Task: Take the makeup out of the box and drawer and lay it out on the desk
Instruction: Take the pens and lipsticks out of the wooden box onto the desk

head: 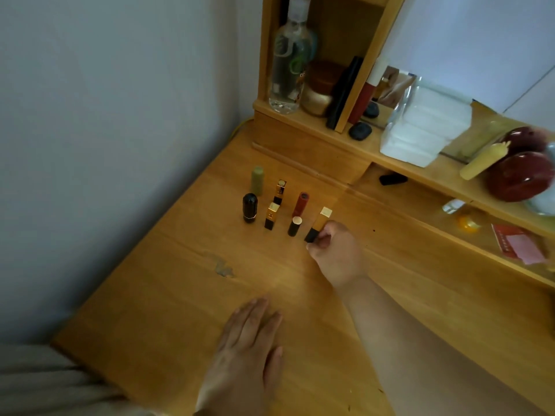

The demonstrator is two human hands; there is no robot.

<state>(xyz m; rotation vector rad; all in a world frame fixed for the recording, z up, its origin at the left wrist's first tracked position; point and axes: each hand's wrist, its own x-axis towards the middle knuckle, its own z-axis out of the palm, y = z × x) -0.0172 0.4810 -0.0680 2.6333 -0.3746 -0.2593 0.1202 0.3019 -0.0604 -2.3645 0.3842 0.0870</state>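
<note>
The wooden desk [168, 310] fills the scene, butted against a pale wall [105, 130] on the left. On the far right rises a wooden shelf unit [303, 136], and it's crowded: a tall clear bottle [286, 61], a brown-lidded jar [319, 88], a flat black case [344, 94] leaning upright, a pack of white pads [426, 127], a glossy red round container [522, 175] and a yellow tube [483, 162] lying against it. Under the shelf sits an open recess with a small black item [392, 178] inside.

Now the lipsticks, clustered far of centre on the desk, all standing on end, long axes upright. Far row: a pale green tube [257, 181], a gold-and-black one [280, 192], a red tube [301, 204]. Near row: a rounded black tube [250, 208], a square gold-capped one [272, 216], a short black one with a cream top [295, 226]. They stand close together but apart.

And at the right end, the gold-and-black lipstick [317, 225] leans, gold cap tipped far and right, black base on or just above the desk. The right hand [336, 253] pinches that black base, fingers curled tight round it. Nothing blocks it.

The left hand [246, 352] lies flat, palm down on the near desk, fingers spread slightly, holding nothing.
</note>
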